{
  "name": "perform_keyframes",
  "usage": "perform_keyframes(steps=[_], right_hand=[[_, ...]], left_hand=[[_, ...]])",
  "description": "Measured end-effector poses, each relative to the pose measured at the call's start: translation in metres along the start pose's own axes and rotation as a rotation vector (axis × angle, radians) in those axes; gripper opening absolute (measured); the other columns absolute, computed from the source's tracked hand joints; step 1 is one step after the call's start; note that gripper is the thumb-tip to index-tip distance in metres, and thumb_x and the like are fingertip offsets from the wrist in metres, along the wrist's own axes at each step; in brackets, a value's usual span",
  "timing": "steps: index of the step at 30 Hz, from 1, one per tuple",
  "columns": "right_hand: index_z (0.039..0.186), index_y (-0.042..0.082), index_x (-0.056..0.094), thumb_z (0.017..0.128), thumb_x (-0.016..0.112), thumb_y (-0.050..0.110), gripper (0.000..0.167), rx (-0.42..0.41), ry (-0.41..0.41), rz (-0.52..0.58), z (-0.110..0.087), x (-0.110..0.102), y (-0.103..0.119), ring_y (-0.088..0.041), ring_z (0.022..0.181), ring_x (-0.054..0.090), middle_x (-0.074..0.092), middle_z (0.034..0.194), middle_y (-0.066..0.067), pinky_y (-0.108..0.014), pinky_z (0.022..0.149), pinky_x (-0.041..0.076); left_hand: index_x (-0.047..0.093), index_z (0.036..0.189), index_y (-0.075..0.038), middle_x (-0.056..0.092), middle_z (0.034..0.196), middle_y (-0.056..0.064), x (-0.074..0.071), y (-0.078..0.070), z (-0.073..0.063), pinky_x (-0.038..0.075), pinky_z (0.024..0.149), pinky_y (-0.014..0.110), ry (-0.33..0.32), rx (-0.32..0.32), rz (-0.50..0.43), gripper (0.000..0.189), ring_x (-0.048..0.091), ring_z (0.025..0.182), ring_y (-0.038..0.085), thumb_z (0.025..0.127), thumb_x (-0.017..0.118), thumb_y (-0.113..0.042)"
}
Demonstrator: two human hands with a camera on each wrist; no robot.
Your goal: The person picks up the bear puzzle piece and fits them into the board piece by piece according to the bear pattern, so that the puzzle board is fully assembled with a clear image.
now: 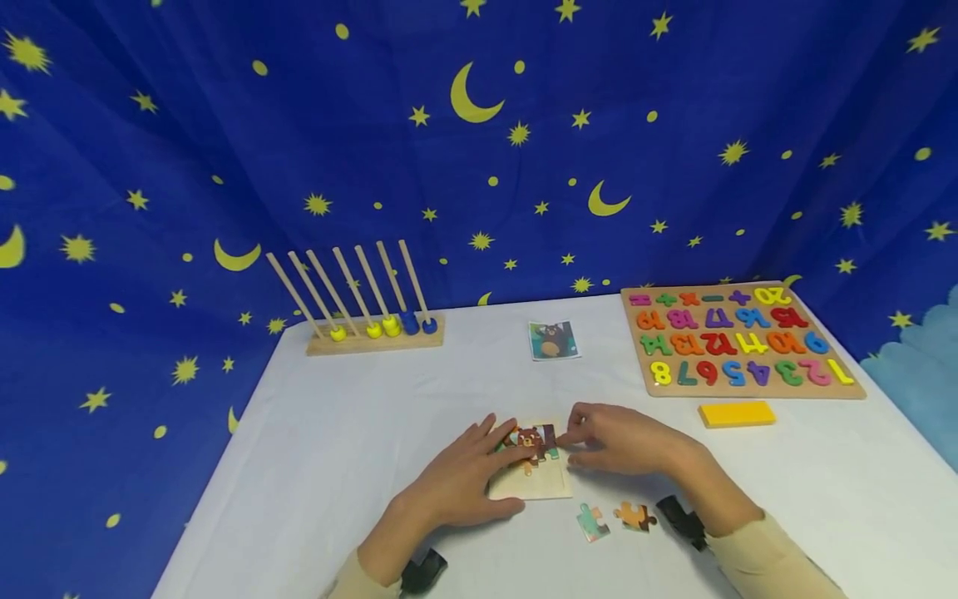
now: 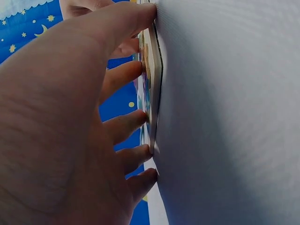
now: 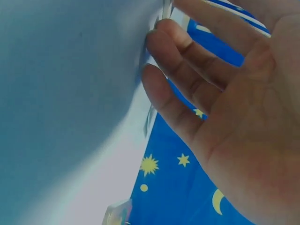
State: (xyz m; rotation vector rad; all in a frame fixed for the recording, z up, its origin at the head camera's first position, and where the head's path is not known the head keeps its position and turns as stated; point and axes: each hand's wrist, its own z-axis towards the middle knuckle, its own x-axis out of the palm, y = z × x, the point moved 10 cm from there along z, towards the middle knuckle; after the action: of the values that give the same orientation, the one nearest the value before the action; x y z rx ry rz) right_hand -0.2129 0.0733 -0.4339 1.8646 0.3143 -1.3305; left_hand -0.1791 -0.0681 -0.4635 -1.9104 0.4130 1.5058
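A small wooden puzzle tray (image 1: 542, 487) lies near the front of the table, with joined bear pieces (image 1: 528, 438) across its upper part. My left hand (image 1: 466, 476) rests over the tray's left side, fingers spread and fingertips on the pieces. In the left wrist view, the thumb and fingertips line up along the tray's edge (image 2: 156, 75). From the right, my right hand (image 1: 624, 438) touches the corner piece (image 1: 550, 436) with its index fingertip; its other fingers are loosely bent. Below the tray lie a green puzzle piece (image 1: 592, 522) and an orange-brown puzzle piece (image 1: 636, 517).
A picture card of a bear (image 1: 554, 340) lies behind the tray. A peg abacus (image 1: 374, 340) with yellow and blue beads stands back left. At right are a number board (image 1: 748, 389) and a yellow block (image 1: 737, 414). A blue starry curtain (image 1: 419, 166) closes off the back.
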Motion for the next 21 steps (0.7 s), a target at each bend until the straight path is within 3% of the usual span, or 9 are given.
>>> perform_keyframes(steps=[6, 21], right_hand=[[0.13, 0.027, 0.063, 0.088, 0.069, 0.038, 0.044, 0.028, 0.031, -0.013, 0.0007, 0.005, 0.0009, -0.007, 0.078, 0.049, 0.053, 0.1, 0.012, -0.027, 0.07, 0.046], [0.124, 0.03, 0.068, 0.09, 0.066, 0.039, 0.035, 0.017, 0.075, -0.027, -0.0017, 0.0085, 0.0047, -0.006, 0.084, 0.048, 0.052, 0.103, 0.013, -0.029, 0.075, 0.048]], left_hand=[[0.034, 0.146, -0.047, 0.023, 0.157, 0.002, -0.0029, -0.0028, -0.0008, 0.02, 0.113, 0.049, -0.023, 0.035, -0.002, 0.064, 0.013, 0.144, 0.033, 0.088, 0.051, -0.066], [0.039, 0.144, -0.044, 0.023, 0.157, 0.0, -0.0019, -0.001, -0.0005, 0.019, 0.113, 0.049, -0.02, 0.029, -0.001, 0.062, 0.013, 0.144, 0.032, 0.088, 0.05, -0.067]])
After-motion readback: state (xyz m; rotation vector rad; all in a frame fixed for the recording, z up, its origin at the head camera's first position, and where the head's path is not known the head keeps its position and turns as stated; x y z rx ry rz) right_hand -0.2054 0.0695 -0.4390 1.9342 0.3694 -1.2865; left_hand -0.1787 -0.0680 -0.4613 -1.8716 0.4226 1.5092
